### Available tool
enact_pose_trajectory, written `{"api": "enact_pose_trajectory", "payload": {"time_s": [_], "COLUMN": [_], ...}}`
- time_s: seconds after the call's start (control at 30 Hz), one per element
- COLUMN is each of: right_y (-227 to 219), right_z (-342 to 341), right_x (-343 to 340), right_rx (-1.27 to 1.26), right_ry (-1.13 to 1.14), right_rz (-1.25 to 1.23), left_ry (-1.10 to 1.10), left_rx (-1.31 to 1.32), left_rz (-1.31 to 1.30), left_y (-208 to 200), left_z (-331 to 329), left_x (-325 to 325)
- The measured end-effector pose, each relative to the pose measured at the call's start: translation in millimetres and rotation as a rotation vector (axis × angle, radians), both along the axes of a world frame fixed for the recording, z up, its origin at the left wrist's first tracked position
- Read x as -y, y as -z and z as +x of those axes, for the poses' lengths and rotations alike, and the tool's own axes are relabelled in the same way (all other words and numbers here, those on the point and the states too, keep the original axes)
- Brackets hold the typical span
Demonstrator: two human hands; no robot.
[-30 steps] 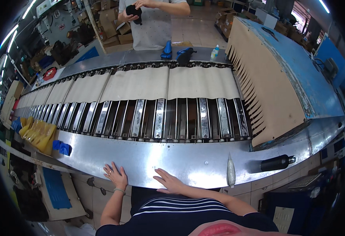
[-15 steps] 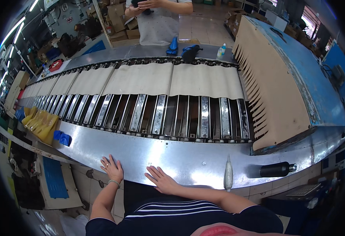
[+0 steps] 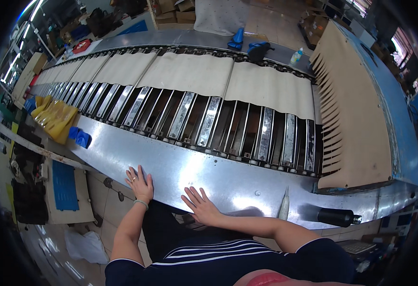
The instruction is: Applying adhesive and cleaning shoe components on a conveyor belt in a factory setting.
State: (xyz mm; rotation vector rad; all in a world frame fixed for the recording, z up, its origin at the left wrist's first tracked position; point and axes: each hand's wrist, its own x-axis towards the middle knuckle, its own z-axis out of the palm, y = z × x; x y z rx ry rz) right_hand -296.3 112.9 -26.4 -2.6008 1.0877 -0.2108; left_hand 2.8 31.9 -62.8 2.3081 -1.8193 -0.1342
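Note:
My left hand [image 3: 141, 186] rests on the near edge of a metal table [image 3: 171, 164], fingers spread and holding nothing. A little to its right, my right hand [image 3: 202, 207] lies on the same edge with its fingers apart, also holding nothing. Beyond both hands runs a slatted conveyor [image 3: 180, 114], its far half covered with cream cloth [image 3: 194, 74]. A slim pale pointed tube [image 3: 284, 205] lies to the right of my right hand, partly hidden behind my forearm. Farther right, a black bottle [image 3: 335, 217] lies on its side.
On the right stands a blue machine housing [image 3: 404, 119] with a fringed tan curtain [image 3: 356, 109]. Yellow plastic [image 3: 56, 119] and a blue piece [image 3: 80, 137] sit at the left. Across the conveyor are blue shoe-shaped items [image 3: 237, 38], a small bottle [image 3: 296, 56] and a person [image 3: 221, 14].
My view has tilted and shifted, so the conveyor and table sit differently in the picture. Both hands stay flat on the table edge. The person opposite is now cut off above the torso.

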Motion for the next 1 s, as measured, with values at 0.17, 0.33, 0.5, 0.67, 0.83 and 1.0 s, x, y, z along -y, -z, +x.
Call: {"api": "enact_pose_trajectory", "payload": {"time_s": [0.17,0.33,0.5,0.67,0.83,1.0], "right_y": [-5.0,3.9,-3.7,-24.2,-13.5,-17.5], "right_z": [0.7,0.4,-20.7,-68.3,-67.8,-66.7], "right_x": [3.3,4.2,0.1,-6.2,-10.0,-10.0], "right_rx": [0.029,0.031,0.082,-0.096,-0.072,-0.056], "right_ry": [-0.021,-0.02,-0.105,0.032,0.074,0.095], "right_rz": [0.052,0.038,0.125,0.124,0.095,0.09], "left_ry": [-0.024,-0.008,-0.023,-0.039,-0.025,-0.022], "left_rx": [0.009,0.012,-0.013,-0.018,-0.011,0.031], "left_rz": [-0.048,-0.134,-0.143,-0.084,-0.031,-0.03], "left_y": [4.1,1.5,6.4,2.2,-7.7,0.2], "left_z": [4.3,-4.0,-2.4,-2.4,-6.5,-6.3], "left_x": [-4.6,1.3,-3.4,-6.7,-2.5,-7.0]}}
